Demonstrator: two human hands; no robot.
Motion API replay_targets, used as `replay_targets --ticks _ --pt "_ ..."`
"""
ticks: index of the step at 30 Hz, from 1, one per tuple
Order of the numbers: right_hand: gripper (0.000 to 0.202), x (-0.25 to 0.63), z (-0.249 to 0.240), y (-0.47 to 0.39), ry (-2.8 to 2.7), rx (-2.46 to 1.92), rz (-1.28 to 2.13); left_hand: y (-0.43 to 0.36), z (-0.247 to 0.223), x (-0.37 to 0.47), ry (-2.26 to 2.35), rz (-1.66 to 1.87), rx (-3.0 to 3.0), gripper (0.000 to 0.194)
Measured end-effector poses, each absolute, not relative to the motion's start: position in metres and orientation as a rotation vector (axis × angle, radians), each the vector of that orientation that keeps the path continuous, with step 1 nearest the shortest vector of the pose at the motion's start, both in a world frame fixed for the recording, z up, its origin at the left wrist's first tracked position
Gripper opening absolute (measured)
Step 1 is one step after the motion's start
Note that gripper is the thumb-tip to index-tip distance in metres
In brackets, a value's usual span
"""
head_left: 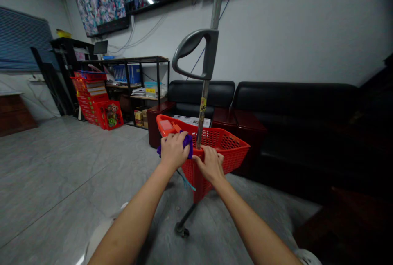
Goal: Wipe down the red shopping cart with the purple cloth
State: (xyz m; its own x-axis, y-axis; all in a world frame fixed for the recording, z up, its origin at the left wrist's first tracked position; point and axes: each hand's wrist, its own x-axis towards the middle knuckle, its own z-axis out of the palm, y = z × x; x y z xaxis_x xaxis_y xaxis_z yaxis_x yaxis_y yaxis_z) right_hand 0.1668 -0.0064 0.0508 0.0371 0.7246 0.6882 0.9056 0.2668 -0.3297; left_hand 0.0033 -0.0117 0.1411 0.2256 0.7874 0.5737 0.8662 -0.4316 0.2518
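Observation:
A red plastic shopping basket [227,142] with perforated sides stands in front of me on a wheeled metal frame. My left hand [174,148] is closed around a crumpled purple cloth [187,144], pressed against the basket's near left rim. The fingers of my right hand [211,160] are curled over the rim at the near corner, beside the cloth. Between and just beyond my hands a metal pole [201,122] rises from the basket. Higher on it sits a grey plastic handle [210,54]. A caster wheel [181,230] shows on the floor below.
Behind the basket is a black sofa [291,105] with dark red wooden armrests [250,124]. Red boxes [89,101] are stacked at the left beside a shelf [147,58] with blue folders. Screens [101,3] hang on the wall. Grey tiled floor [61,175] extends left.

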Motion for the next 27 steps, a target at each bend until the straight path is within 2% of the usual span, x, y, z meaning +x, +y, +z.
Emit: replay_targets --ticks 5,10,14,18,22,25,27 --pt "0.051 0.147 0.053 -0.005 -1.705 -1.519 -0.303 0.0 0.133 -0.008 -1.76 -1.201 -2.117 0.041" --pt "0.049 0.155 0.042 -0.002 -1.882 -1.379 -0.203 -0.01 0.08 -0.004 -1.731 -1.262 -1.933 0.05" --pt "0.052 0.158 0.035 0.003 -1.933 -1.36 -0.13 -0.014 0.049 0.001 -1.708 -1.21 -1.999 0.048" --pt "0.052 0.151 0.033 0.005 -1.949 -1.356 -0.081 0.001 0.073 -0.01 -1.748 -1.304 -1.921 0.051" --pt "0.052 0.14 0.034 0.003 -1.951 -1.37 -0.024 0.028 0.086 -0.016 -1.744 -1.576 -1.767 0.053" --pt "0.051 0.131 0.034 0.0 -1.943 -1.379 -0.018 0.036 0.051 -0.008 -1.453 -1.862 -1.686 0.053" --pt "0.052 0.126 0.035 -0.001 -1.935 -1.381 -0.028 0.034 0.019 0.0 -1.307 -1.934 -1.686 0.059"
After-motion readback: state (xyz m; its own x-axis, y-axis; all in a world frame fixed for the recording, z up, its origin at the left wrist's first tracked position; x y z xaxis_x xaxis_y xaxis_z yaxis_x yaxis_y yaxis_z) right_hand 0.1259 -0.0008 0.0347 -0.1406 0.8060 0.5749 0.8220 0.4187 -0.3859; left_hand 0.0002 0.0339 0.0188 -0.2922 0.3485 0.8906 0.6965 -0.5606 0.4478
